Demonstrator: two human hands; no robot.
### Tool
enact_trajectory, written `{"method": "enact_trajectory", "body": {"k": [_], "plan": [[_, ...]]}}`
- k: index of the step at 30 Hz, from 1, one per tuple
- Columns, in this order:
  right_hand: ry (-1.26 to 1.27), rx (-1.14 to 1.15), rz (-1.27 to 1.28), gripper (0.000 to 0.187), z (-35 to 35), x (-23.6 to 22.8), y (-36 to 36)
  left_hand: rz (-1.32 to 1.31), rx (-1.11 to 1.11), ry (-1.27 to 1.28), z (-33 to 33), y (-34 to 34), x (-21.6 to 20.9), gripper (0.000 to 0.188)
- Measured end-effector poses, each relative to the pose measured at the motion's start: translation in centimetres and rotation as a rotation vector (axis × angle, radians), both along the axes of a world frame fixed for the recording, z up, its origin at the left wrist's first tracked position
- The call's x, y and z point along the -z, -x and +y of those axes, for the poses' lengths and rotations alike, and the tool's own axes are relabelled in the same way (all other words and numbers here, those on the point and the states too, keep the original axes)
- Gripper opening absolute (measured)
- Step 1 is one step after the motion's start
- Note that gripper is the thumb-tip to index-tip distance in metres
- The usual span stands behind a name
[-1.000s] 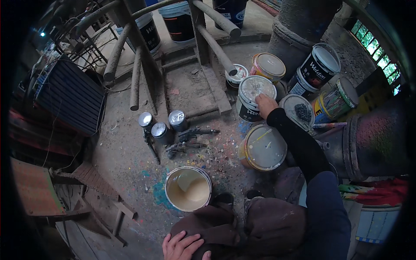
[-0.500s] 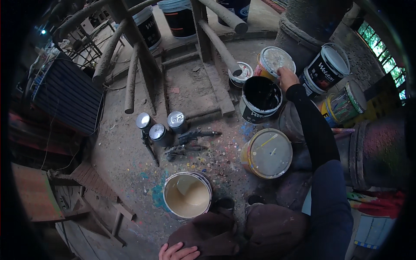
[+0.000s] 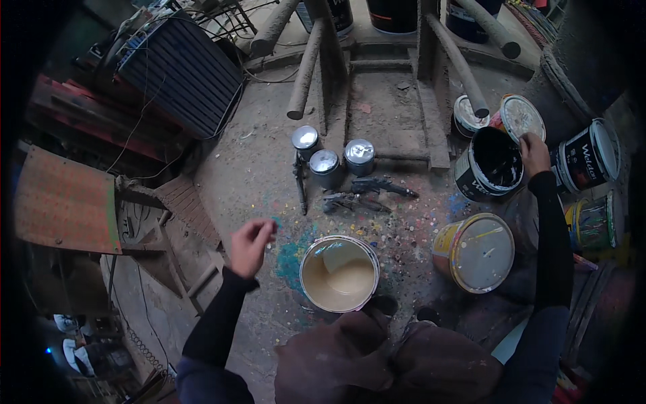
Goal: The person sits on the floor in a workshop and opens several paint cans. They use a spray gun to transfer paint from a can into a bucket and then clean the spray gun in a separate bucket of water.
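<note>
My left hand (image 3: 251,248) is raised left of an open paint bucket (image 3: 305,277) holding cream-coloured paint. Its fingers are curled in with the thumb against them, and nothing shows in them. On the right, my right hand (image 3: 535,156) reaches to where the rim of an open bucket with black insides (image 3: 472,182) meets the edge of a lidded bucket (image 3: 523,116). Its fingers are closed; which rim or handle they grip, if any, is hidden. Beyond the cream paint stand three silver-topped cups (image 3: 326,168), beside dark spray guns (image 3: 380,187) on the floor.
A grey-lidded bucket (image 3: 483,254) stands near my right knee. Further right are a black bucket (image 3: 587,158) and a paint-streaked one (image 3: 597,219). A rough frame with round bars (image 3: 457,64) juts out ahead. A ribbed dark panel (image 3: 178,74) leans at far left.
My left hand has left my knee and risen beside the cream paint. My right hand has shifted from the lidded bucket's top toward the black-lined bucket's rim. The view has swung left.
</note>
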State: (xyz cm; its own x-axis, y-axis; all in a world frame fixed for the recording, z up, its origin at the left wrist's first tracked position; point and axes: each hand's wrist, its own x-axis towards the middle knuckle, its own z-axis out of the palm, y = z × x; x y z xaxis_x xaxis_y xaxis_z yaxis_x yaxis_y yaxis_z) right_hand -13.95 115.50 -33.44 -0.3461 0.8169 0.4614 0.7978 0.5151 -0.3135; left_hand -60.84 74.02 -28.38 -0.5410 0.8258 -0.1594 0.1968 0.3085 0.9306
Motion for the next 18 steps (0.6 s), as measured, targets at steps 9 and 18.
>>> {"method": "enact_trajectory", "body": {"k": [9, 18], "plan": [[0.299, -0.174, 0.214, 0.006, -17.3, -7.6, 0.4, 0.194, -0.244, 0.451, 18.1, 13.8, 24.9, 0.075], [0.494, -0.111, 0.369, 0.004, -20.4, -7.1, -0.3, 0.316, -0.395, 0.094, 16.8, 15.9, 27.2, 0.036]]}}
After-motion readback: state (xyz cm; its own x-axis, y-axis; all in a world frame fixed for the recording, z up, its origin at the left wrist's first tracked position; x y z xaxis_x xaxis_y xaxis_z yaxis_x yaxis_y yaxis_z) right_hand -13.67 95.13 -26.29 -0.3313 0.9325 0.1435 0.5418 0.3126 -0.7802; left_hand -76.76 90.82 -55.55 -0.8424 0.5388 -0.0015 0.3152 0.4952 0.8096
